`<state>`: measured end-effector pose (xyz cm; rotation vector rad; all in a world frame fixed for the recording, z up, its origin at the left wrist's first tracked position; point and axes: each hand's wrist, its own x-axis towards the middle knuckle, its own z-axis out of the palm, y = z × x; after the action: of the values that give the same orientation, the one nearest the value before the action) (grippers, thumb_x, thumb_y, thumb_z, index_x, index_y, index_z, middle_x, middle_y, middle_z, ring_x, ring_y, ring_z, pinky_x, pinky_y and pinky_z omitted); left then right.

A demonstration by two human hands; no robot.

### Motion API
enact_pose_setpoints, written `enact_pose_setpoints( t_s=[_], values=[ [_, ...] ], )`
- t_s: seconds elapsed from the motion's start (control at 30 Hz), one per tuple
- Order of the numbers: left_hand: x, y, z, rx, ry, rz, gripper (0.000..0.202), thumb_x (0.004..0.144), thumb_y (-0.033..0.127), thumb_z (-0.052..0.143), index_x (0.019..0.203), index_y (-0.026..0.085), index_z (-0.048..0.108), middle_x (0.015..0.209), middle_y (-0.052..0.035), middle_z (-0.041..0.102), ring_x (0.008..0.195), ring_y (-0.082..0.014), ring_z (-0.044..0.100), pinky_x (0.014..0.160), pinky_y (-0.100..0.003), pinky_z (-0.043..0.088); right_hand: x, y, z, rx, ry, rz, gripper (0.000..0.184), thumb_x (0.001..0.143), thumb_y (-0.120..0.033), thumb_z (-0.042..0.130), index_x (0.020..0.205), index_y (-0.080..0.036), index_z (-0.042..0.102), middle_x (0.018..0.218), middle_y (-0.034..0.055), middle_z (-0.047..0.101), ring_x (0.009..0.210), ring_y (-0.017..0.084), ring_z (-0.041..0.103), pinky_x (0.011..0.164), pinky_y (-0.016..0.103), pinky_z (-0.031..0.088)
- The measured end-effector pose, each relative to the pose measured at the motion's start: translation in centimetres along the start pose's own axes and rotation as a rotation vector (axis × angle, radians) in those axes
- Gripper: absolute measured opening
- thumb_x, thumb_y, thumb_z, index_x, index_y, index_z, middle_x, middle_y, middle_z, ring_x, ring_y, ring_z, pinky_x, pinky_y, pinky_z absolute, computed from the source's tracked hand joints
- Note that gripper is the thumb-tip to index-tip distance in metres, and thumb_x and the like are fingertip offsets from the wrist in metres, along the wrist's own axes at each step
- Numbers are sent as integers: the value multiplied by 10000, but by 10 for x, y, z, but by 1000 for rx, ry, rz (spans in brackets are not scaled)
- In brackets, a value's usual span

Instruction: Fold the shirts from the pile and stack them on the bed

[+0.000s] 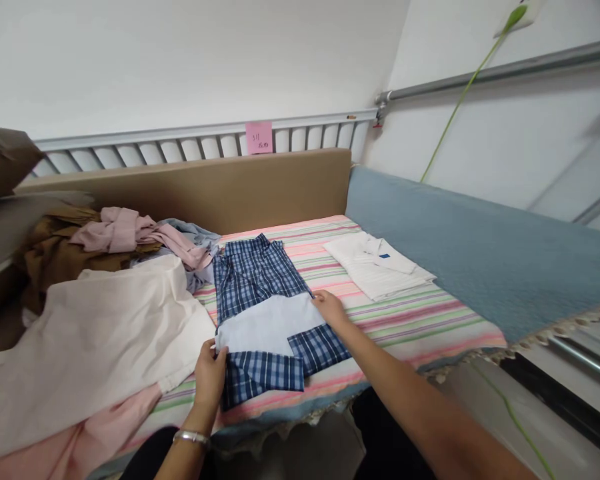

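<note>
A blue plaid shirt (260,273) lies on the sofa in front of me, its far part flat and narrow. Across its middle is a smooth pale-blue panel (267,325); whether this is the shirt's inner side or a separate piece I cannot tell. Two plaid ends lie over the near part, pointing inward. My left hand (210,377) pinches the left edge by the panel. At the opposite edge, my right hand (330,310) pinches the cloth between thumb and fingers. To the right rests a folded white shirt (375,270) with a dark blue label at its collar.
Heaped at the left are a white garment (115,333), a pink one (115,230) and a brown one (45,253). A striped cover (425,320) lies beneath. Behind stand the tan backrest (280,190) and a radiator (205,145) bearing a pink note (259,137).
</note>
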<state>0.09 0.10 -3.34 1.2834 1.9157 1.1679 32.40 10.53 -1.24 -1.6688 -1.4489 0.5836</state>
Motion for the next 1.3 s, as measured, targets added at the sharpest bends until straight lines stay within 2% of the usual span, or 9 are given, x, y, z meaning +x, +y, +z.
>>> enact_pose_setpoints(
  t_s=[0.07,0.17,0.27,0.37,0.47,0.57,0.8,1.0,1.3],
  values=[
    [-2,2,-5,10,38,33,456,756,388,518,1134,135,487,876,-89,653,771,-235,634,718,-385,499,-11,0,-11,-9,-2,-27,198,714,-164,576,884,-176,677,855,59,688,791,191,641,763,318,490],
    [-17,20,-9,103,102,325,435,808,394,490,1163,143,502,1094,-138,605,965,-247,594,841,-423,478,-36,-4,-34,-41,-98,-214,208,781,-198,543,940,-199,676,989,61,673,910,185,617,857,327,463],
    [-39,49,2,217,-207,640,308,836,337,505,1103,197,568,1103,-96,619,1046,-227,553,929,-416,427,-58,-10,-47,-127,-287,-456,193,804,-192,544,935,-213,684,968,47,686,959,198,596,896,355,440],
    [-56,74,21,369,-493,756,324,779,252,607,1102,238,590,1088,-64,633,1039,-231,540,927,-419,399,-73,-14,-48,-218,-382,-546,224,809,-156,549,976,-223,682,1026,41,687,1054,208,568,950,385,406],
    [-60,86,33,464,-574,755,159,736,206,654,895,221,654,906,-43,649,916,-221,555,864,-397,393,-88,-17,-42,-305,-416,-576,258,813,-211,589,1057,-257,661,1152,37,647,1191,235,487,1020,446,334],
    [-54,88,31,362,-605,744,68,771,227,621,712,195,630,755,-30,628,799,-184,552,783,-336,398,-101,-19,-32,-340,-452,-626,318,797,-310,640,1115,-297,633,1276,30,574,1277,249,400,1068,484,254],
    [-25,98,31,138,-519,525,147,810,302,529,742,195,604,758,-20,634,778,-178,570,762,-295,419,-98,-22,-16,-316,-420,-558,347,798,-235,624,1145,-244,617,1245,64,585,1250,242,425,1039,439,302],
    [-8,87,55,296,-548,422,188,806,291,491,726,189,627,727,-25,659,715,-168,581,688,-262,399,-94,-24,-20,-345,-423,-511,209,767,-140,646,965,-203,670,855,31,659,900,190,559,873,354,396],
    [-9,77,60,444,-538,423,154,796,294,562,754,201,677,756,-34,700,728,-166,606,684,-253,370,-96,-27,-31,-147,-319,-501,86,808,-125,571,783,-194,615,855,32,626,878,181,548,820,331,415]
  ],
)
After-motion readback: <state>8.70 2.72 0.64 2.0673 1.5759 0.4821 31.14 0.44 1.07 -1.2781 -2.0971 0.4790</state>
